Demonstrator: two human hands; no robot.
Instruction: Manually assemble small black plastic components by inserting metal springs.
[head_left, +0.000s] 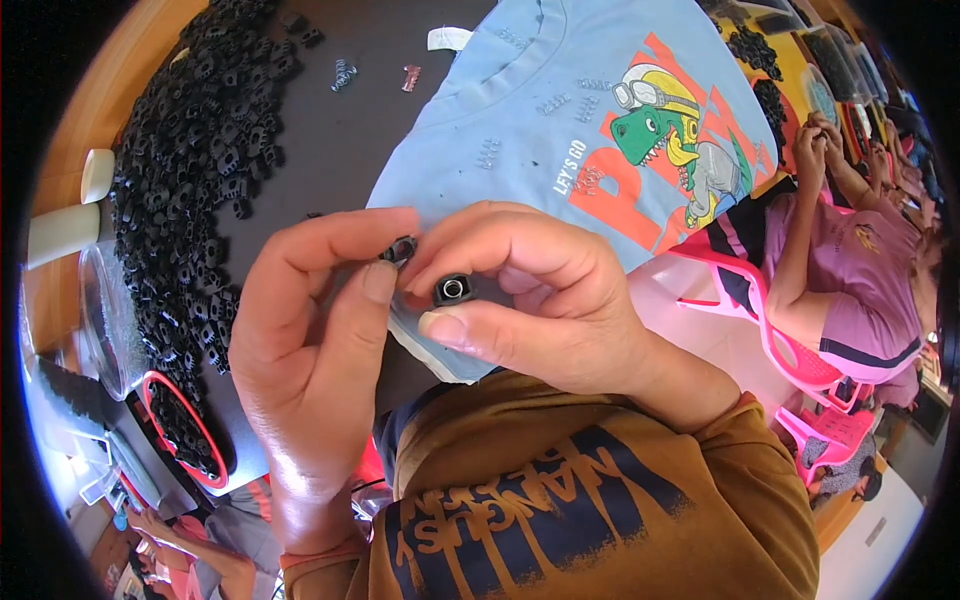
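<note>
Black plastic part (pixel 452 290) with round hole pinched in right hand (pixel 530 300), thumb and fingers, centre frame over the light blue shirt (pixel 560 120). Left hand (pixel 310 330) pinches a second small black piece (pixel 400 248) just beside it, possibly touching. Heap of black parts (pixel 200 150) far left on the dark table (pixel 330 150).

Left hand (pixel 310 330) pinches a small black plastic piece (pixel 399 248) at its fingertips, touching the right hand (pixel 520 300), which grips a black socket piece (pixel 452 290). Beneath them lies a light blue T-shirt (pixel 520 110); a heap of black parts (pixel 190 150) sits left.
</note>
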